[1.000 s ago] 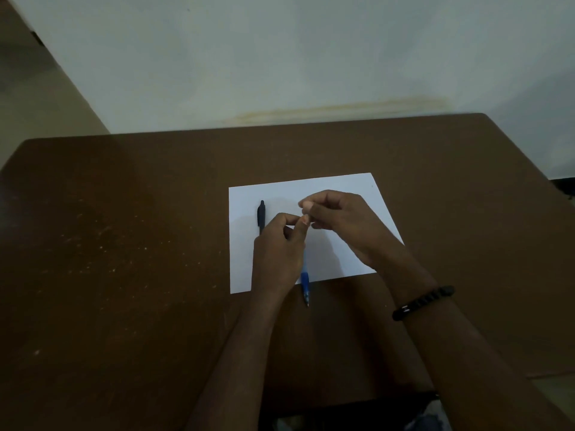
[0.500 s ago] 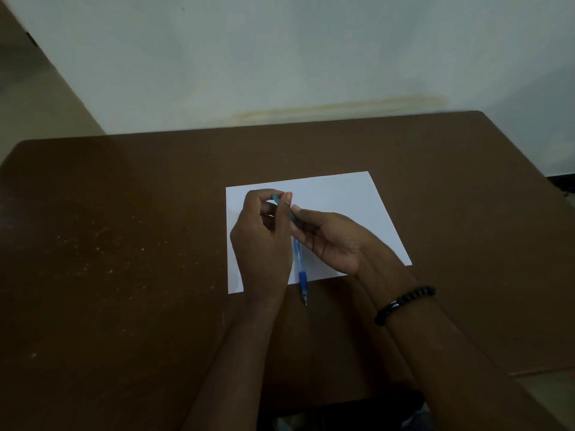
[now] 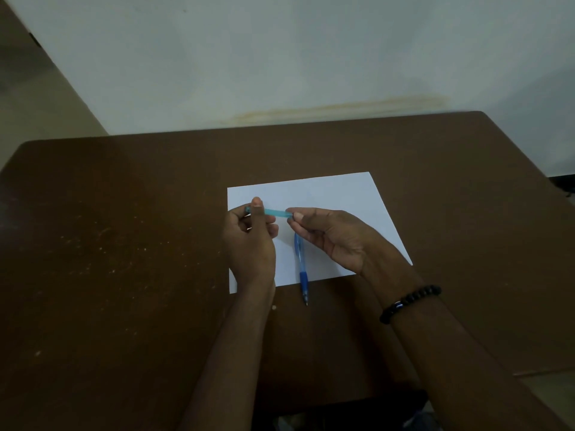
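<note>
Seemingly midway through the pen work, the left hand [image 3: 249,241] and right hand [image 3: 333,237] each pinch one end of a teal pen barrel [image 3: 277,212] level above the paper [image 3: 342,194], while the blue pen [image 3: 301,265] lies untouched just near of them, its tip on the counter [image 3: 124,244].

pen barrel [image 3: 278,212]: translucent teal
pen [image 3: 302,269]: blue
paper [image 3: 336,194]: white
table [image 3: 124,244]: dark brown
bracelet [image 3: 410,302]: black

Left hand [image 3: 249,241] and right hand [image 3: 329,237] pinching teal pen barrel [image 3: 277,212], above white paper [image 3: 336,194]
</note>
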